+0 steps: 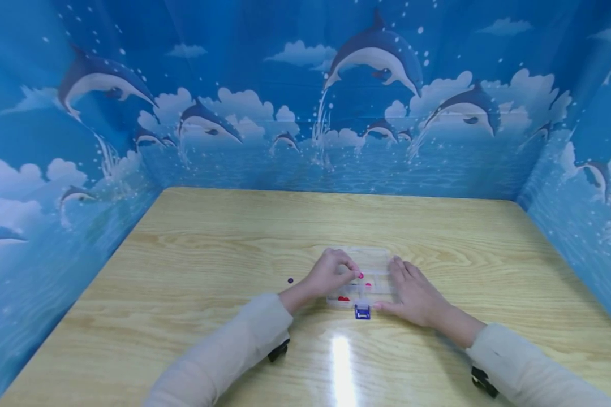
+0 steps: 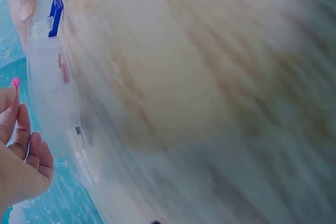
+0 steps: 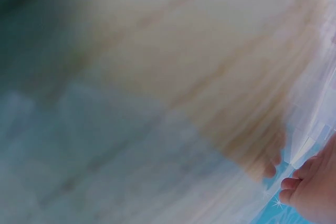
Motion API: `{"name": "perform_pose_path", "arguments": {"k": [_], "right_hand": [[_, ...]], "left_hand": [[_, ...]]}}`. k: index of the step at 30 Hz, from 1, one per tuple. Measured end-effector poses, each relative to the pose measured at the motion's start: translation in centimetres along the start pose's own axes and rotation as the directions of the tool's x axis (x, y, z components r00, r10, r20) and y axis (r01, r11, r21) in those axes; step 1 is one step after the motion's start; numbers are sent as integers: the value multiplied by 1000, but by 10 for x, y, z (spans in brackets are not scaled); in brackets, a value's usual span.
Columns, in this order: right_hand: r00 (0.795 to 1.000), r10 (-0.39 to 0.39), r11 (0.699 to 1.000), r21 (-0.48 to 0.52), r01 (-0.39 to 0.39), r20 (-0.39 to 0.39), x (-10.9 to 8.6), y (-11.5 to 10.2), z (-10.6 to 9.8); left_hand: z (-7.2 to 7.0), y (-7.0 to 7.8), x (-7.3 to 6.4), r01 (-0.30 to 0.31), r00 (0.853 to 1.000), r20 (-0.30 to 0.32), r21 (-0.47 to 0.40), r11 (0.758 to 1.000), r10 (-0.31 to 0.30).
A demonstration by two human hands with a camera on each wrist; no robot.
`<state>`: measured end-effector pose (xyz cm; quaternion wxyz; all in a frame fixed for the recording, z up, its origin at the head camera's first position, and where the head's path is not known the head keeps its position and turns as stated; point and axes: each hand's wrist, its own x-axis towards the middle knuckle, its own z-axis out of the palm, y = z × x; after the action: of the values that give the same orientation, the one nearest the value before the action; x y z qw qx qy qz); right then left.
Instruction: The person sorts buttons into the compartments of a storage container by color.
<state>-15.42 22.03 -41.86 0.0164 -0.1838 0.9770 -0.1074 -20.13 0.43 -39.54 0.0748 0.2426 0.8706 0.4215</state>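
Observation:
Between thumb and forefinger my left hand [image 1: 331,270] pinches a small pink piece [image 2: 15,82], held over a clear plastic compartment box [image 1: 385,297]. The piece looks rounded; its exact kind is too small to make out. The box lies with its clear lid [image 1: 374,257] folded back on the far side and a blue latch [image 1: 362,312] at the front. Red pieces [image 1: 343,298] sit in the front left compartment, and another pink piece [image 1: 368,284] lies near the middle. My right hand [image 1: 414,294] rests along the box's right side, fingers extended, thumb at the front corner by the latch.
A small dark round piece [image 1: 290,280] lies on the wooden table [image 1: 224,243], left of the box beyond my left wrist. Blue dolphin-print curtains [image 1: 265,152] stand around the table's back and sides. A bright reflection shows on the table in front of the box.

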Motion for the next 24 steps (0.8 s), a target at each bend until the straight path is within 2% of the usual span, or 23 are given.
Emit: {"name": "perform_pose_path", "arguments": {"k": [7,11,20,24], "right_hand": [[1000,0,1000,-1,0,-7,0,0,0],[1000,-2,1000,2,2,-7,0,1,1],[1000,-4,1000,13,5,-6,1,1,1],[1000,-7,1000,10,7,-2,0,1,0]], "left_hand": [[7,6,4,2,1000,3,100,995,-3],[10,8,7,-40,999,14,180,983,38],[17,14,10,-173,985,39,356,918,171],[20,13,10,-211,977,56,404,890,206]]}}
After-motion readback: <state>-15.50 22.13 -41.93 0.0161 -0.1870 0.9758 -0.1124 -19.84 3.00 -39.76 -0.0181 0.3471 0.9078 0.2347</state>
